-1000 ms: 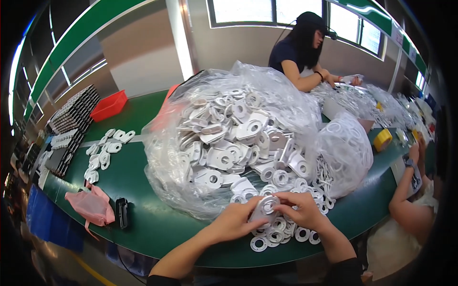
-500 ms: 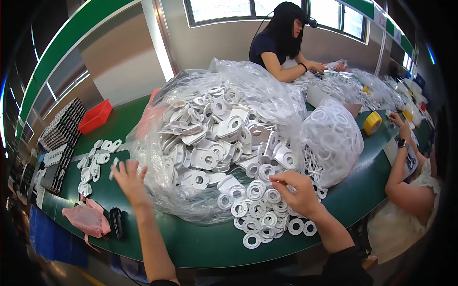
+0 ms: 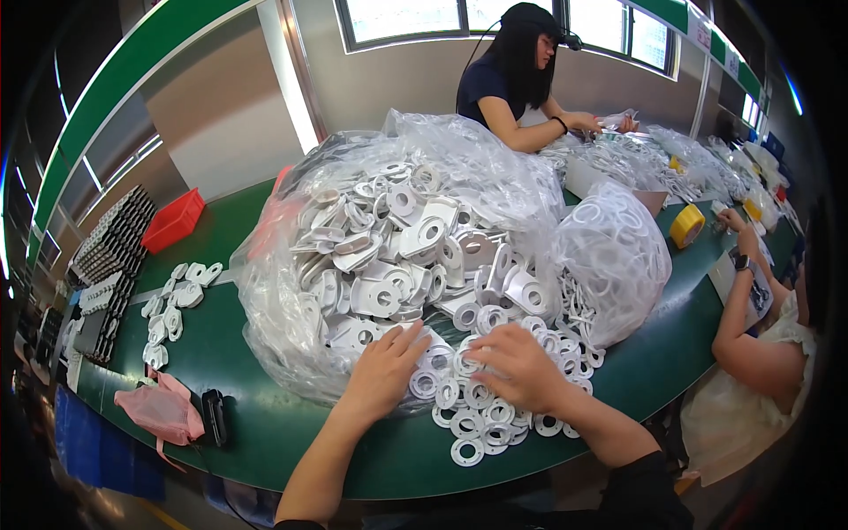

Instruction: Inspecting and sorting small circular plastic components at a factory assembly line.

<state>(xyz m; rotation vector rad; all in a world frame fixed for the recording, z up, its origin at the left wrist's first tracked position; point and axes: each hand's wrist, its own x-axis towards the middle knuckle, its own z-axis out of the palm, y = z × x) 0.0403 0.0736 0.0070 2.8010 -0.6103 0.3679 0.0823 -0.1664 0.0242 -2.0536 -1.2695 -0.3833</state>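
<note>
My left hand (image 3: pixel 385 373) reaches over the front edge of a large clear plastic bag (image 3: pixel 291 353), its fingers stretched out beside the white plastic plates with round holes (image 3: pixel 380 296) that fill the bag. No held thing shows in it. Just to its right, my right hand (image 3: pixel 517 367) lies over a heap of flat white rings (image 3: pixel 477 424), fingers apart and pointing left. The rings right under its fingertips are partly hidden. Further left on the green table, a small group of white holed pieces (image 3: pixel 174 305) lies loose, several of them overlapping.
A second clear bag with white rings (image 3: pixel 614 265) stands right of the big one, near yellow tape (image 3: pixel 686 226). At left are a red bin (image 3: pixel 174 220), stacked dark trays (image 3: pixel 110 238), a pink pouch (image 3: pixel 162 409) and a black case (image 3: pixel 215 417). Two people work at the far and right sides.
My left hand has swung right from beside the loose pieces to the bag's front edge. My right hand has moved slightly left and down onto the rings, its fingers spreading from a pinch.
</note>
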